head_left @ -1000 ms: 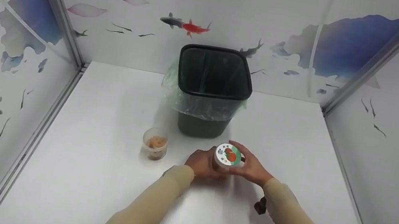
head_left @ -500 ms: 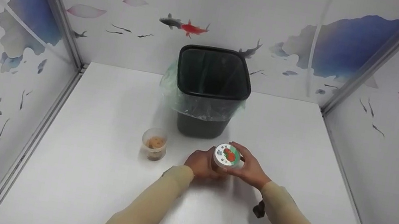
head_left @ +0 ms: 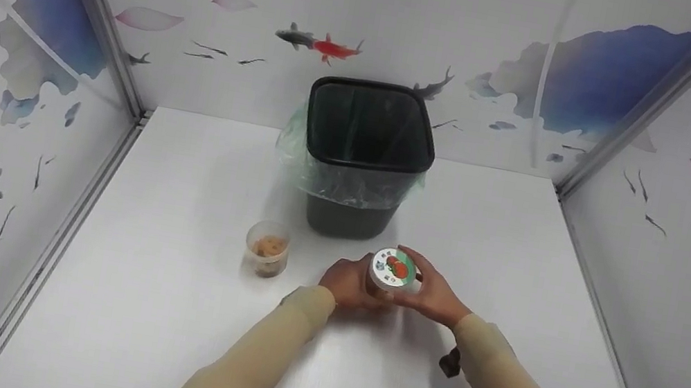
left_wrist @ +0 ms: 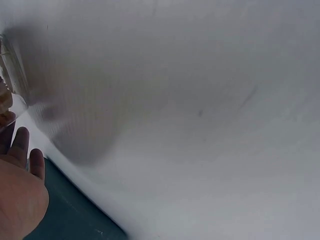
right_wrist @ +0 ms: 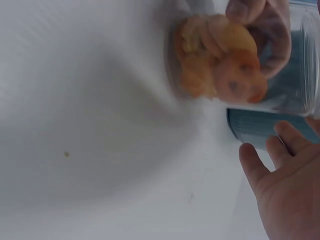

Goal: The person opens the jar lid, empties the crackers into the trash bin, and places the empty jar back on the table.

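Observation:
In the head view my left hand (head_left: 350, 284) grips the body of a clear jar from the left. My right hand (head_left: 434, 292) holds the jar's lid (head_left: 394, 268), thumb and fingers around its edge. The lid is white and green with a red fruit picture. Orange-brown food pieces (right_wrist: 215, 60) fill the lower part of the jar (right_wrist: 295, 75) in the right wrist view, where left-hand fingers (right_wrist: 272, 30) wrap its side. Only a sliver of the jar (left_wrist: 12, 70) shows in the left wrist view, above the left hand (left_wrist: 22, 195).
An uncovered clear cup (head_left: 268, 250) with similar orange-brown pieces stands to the left of my hands. Behind them is a black bin (head_left: 352, 220) with a pale green bag (head_left: 296, 151) folded over its outside. Printed panels (head_left: 210, 80) enclose the white table (head_left: 159, 303).
The lid's printed picture has turned slightly counterclockwise under my right hand. Both hands keep nearly the same place, and the cup and bin have stayed put.

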A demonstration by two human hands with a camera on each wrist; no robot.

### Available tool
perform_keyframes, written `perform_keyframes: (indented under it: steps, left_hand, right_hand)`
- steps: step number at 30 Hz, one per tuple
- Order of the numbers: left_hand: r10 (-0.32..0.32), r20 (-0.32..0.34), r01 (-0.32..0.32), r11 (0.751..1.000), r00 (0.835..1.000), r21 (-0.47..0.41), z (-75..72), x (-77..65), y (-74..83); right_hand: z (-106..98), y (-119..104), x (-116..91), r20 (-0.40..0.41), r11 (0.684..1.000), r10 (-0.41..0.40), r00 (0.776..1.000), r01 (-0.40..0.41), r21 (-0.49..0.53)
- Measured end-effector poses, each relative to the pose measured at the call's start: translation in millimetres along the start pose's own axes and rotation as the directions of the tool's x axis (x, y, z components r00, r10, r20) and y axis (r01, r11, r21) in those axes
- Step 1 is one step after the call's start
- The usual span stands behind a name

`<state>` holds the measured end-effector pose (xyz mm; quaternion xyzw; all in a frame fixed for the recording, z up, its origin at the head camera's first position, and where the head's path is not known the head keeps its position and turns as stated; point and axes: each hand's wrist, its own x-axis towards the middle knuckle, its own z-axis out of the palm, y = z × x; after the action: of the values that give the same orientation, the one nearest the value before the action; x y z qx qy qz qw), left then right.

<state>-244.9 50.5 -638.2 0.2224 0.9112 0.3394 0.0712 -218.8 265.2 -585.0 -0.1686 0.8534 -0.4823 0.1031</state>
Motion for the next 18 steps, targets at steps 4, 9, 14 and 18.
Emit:
perform_keyframes:
  steps: [4, 9, 14, 18]
  left_hand:
    - [-0.006, 0.005, 0.006, 1.000, 1.000, 0.029, -1.6, -0.1, 1.0]
    - [-0.016, 0.021, 0.014, 0.998, 1.000, 0.065, -1.5, 0.6, 1.6]
    - [-0.009, 0.008, 0.009, 0.998, 1.000, 0.066, -0.1, 1.3, 0.6]
    - [0.000, -0.001, 0.000, 0.998, 1.000, 0.059, 0.0, 2.1, 0.1]
  right_hand:
    - [9.1, 0.8, -2.1, -0.064, 1.000, 0.012, 0.998, -0.012, -0.001]
    - [9.6, 3.0, 0.5, -0.074, 0.998, 0.036, 0.997, -0.033, 0.047]
    - [-2.0, 3.5, 7.6, 0.023, 0.993, 0.023, 0.999, -0.025, 0.117]
    - [-10.3, 2.1, 11.2, 0.092, 0.992, 0.002, 0.996, -0.014, 0.123]
